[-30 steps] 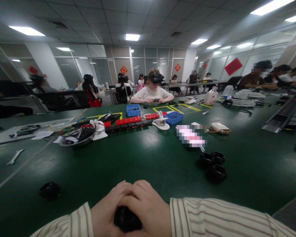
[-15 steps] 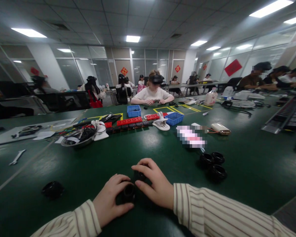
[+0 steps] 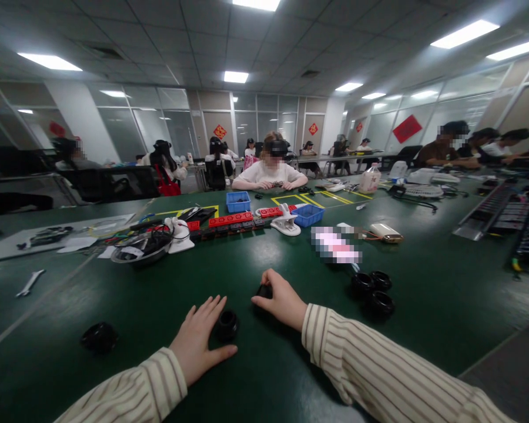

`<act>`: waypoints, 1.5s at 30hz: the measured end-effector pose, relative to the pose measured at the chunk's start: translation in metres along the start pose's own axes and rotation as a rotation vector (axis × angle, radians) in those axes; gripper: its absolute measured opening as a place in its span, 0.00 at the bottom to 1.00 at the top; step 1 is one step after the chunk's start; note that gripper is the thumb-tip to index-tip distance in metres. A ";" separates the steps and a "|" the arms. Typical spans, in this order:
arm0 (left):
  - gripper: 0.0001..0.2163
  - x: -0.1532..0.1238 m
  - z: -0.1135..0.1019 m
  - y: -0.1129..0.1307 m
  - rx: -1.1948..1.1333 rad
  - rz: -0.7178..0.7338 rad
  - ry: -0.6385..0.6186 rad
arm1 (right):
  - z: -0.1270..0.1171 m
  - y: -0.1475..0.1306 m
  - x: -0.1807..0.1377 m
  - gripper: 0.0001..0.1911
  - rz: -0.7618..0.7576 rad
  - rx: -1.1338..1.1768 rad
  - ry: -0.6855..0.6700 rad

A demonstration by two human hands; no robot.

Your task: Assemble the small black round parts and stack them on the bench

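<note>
Left hand (image 3: 201, 341) lies flat on the green table (image 3: 291, 264), fingers spread and released, nothing gripped; thumb and index flank a black ring part (image 3: 226, 324) standing on the table just right of the palm, touching or nearly so, cannot tell which. Right hand (image 3: 282, 301) sits a little farther and to the right, fingers curled down, pinching a second small black part (image 3: 264, 291) against the tabletop; most of that part is hidden under the fingertips. Both sleeves are striped, cream with dark lines.

Right of the right hand, near but apart: cluster of three black rings (image 3: 374, 291). Near left: one more black ring piece (image 3: 99, 338), alone. Far left: wrench (image 3: 30, 282). Mid table: shallow metal bowl (image 3: 141, 249) with cables, a row of red and black blocks (image 3: 231, 222), two blue bins (image 3: 238, 201), white clip stand (image 3: 285, 222), blurred pink patch (image 3: 336, 245).

Far side: a person in a white shirt (image 3: 271, 171) seated facing this way, hands on the table. More people sit at far tables left and right.
</note>
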State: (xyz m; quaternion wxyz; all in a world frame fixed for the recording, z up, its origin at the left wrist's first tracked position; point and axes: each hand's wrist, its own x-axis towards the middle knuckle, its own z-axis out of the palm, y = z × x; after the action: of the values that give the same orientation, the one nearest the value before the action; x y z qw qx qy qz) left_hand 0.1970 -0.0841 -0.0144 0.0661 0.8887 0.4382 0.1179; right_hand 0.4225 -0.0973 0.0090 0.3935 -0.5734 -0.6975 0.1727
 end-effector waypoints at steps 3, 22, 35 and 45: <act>0.37 0.000 -0.005 0.004 0.017 -0.017 -0.032 | -0.009 0.000 -0.003 0.15 -0.018 -0.037 -0.043; 0.40 -0.004 -0.015 0.010 0.101 -0.101 -0.146 | 0.029 -0.069 -0.027 0.20 -0.309 -0.235 -0.119; 0.50 -0.009 -0.026 0.001 0.094 -0.008 -0.273 | -0.018 -0.069 -0.110 0.16 -0.064 -0.259 -0.270; 0.48 -0.006 -0.022 0.002 0.133 -0.043 -0.265 | -0.121 0.039 -0.219 0.25 0.239 -0.473 0.314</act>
State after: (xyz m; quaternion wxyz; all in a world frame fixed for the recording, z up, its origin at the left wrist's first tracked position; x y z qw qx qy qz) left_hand 0.1894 -0.0897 0.0068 0.0670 0.8892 0.4516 -0.0311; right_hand 0.5459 -0.3167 -0.0186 0.3288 -0.7467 -0.5768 -0.0401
